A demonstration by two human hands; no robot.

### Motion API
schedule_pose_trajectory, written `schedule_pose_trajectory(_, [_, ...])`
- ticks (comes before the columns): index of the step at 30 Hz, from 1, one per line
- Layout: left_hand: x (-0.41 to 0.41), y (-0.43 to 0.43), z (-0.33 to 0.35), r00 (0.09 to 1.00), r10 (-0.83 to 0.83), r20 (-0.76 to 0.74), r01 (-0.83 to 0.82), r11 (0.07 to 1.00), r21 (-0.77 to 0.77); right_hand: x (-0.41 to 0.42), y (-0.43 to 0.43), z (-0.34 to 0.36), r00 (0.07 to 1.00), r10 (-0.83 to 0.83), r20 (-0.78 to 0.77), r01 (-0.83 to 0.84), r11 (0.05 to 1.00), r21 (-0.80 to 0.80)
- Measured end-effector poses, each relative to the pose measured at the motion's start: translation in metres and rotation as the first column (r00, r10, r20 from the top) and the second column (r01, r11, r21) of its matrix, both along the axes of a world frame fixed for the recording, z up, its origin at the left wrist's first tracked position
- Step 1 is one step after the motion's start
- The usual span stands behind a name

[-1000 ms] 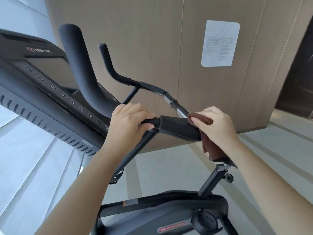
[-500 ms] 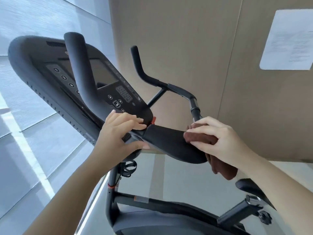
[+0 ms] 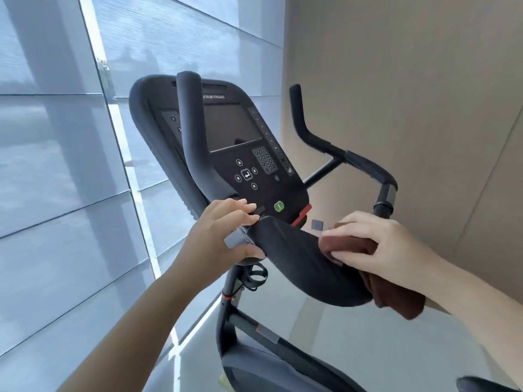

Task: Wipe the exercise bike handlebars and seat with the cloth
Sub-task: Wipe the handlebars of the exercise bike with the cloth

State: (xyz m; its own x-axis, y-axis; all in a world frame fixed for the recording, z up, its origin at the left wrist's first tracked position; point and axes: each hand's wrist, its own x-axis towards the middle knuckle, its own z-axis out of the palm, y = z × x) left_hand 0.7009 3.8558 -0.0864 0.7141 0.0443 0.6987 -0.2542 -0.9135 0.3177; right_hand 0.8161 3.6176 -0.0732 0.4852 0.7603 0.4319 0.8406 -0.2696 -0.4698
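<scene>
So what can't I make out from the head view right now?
All in the head view:
- seat: cut off by the bottom-right edge, only a sliver shows.
- right end of the pad: hidden under the right hand and cloth.
- handlebar junction: covered by the left hand gripping it.
- console lettering: too blurred to read.

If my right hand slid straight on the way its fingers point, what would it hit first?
Likely the left hand, gripping the handlebar past the black pad; the right hand, pressing the cloth, points along that pad toward it.
</scene>
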Motion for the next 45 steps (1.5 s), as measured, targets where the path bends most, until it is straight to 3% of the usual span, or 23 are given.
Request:
schedule_pose_trajectory(4, [0.004,0.001,-0.003,0.999,0.007,0.035,-0.007,1.0,0.006,-0.002,0.013,0.0,1.0,-0.023,0.0,0.023,0.993,0.116])
schedule_pose_trajectory(9, [0.002,0.001,-0.002,0.999,0.012,0.051,-0.015,0.998,0.054,-0.016,0.076,0.019,0.997,0.023,0.068,-0.03,0.994,0.102])
schedule_pose_trajectory(15, [-0.001,0.006,-0.003,0.999,-0.043,0.017,0.041,0.994,0.098,-0.01,0.011,-0.004,0.997,-0.056,0.05,0.052,0.996,0.072])
schedule_pose_trajectory(20, [-0.009,-0.014,-0.002,1.0,0.0,-0.01,0.001,0.99,0.143,-0.017,0.009,-0.01,0.984,-0.144,0.102,0.123,0.975,0.184])
schedule_pose_trajectory(23, [-0.006,-0.039,-0.002,1.0,0.015,0.016,-0.019,0.961,0.277,-0.021,0.029,-0.007,0.984,-0.11,0.138,0.085,0.981,0.176])
schedule_pose_trajectory(30, [-0.002,-0.095,-0.011,0.982,0.182,-0.052,-0.168,0.964,0.206,0.018,-0.035,-0.02,0.98,0.018,0.197,-0.032,0.997,0.069])
schedule_pose_trajectory(32, [0.004,-0.114,-0.013,0.971,0.233,-0.048,-0.219,0.955,0.202,0.041,-0.045,-0.011,0.988,0.018,0.15,-0.04,0.989,0.141])
schedule_pose_trajectory(35, [0.014,-0.139,-0.014,0.958,0.284,-0.042,-0.27,0.942,0.199,0.073,-0.04,0.006,0.983,-0.141,0.115,0.1,0.947,0.305])
schedule_pose_trajectory(40, [0.026,-0.16,-0.022,0.92,0.388,-0.052,-0.352,0.879,0.321,0.062,-0.015,-0.029,0.94,-0.19,0.283,0.211,0.976,-0.047])
schedule_pose_trajectory(45, [0.028,-0.16,-0.027,0.912,0.41,0.031,-0.395,0.851,0.346,0.076,-0.034,-0.032,0.985,0.041,0.169,-0.043,0.999,0.011])
